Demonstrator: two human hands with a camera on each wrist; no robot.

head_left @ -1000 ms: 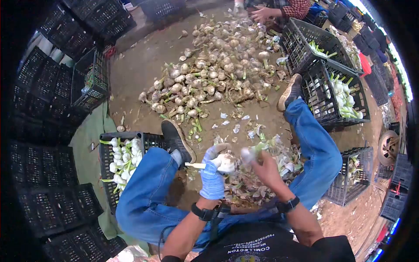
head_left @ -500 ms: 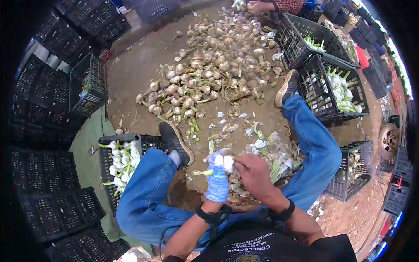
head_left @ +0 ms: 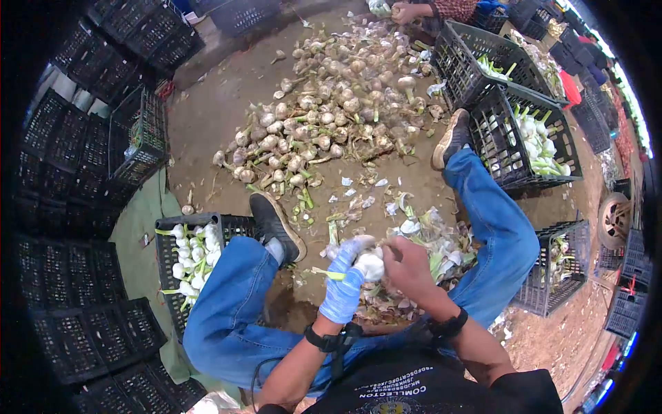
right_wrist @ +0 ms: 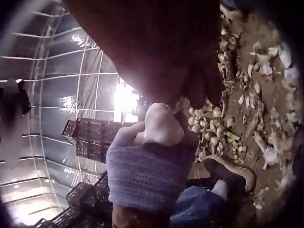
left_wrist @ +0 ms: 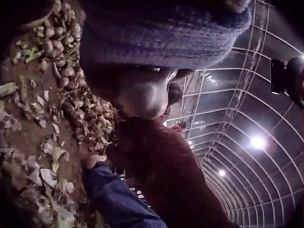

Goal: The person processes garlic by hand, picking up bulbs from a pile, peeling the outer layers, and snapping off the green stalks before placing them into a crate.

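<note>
A pale garlic bulb (head_left: 371,266) lies in my left hand (head_left: 343,286), which wears a blue-and-white knit glove. The gloved fingers wrap round it, and its trimmed green stem (head_left: 331,274) sticks out to the left. My bare right hand (head_left: 412,270) is at the bulb's right side, with fingers bent and their tips at its surface. In the right wrist view the whitish bulb (right_wrist: 162,124) rises from the glove (right_wrist: 149,173), right under the right fingers. The left wrist view shows the same bulb (left_wrist: 145,92) between the two hands, the right fingertips largely hidden.
Unpeeled garlic (head_left: 324,124) is heaped on the floor ahead, with loose skins (head_left: 448,245) between my legs. A crate of cleaned garlic (head_left: 193,259) stands by my left knee; more crates (head_left: 510,141) are at the right. Another person's hand (head_left: 410,12) works beyond the heap.
My right hand has come in from the right to meet the bulb. The bulb has turned slightly in my left hand, and more of its surface now shows clean white.
</note>
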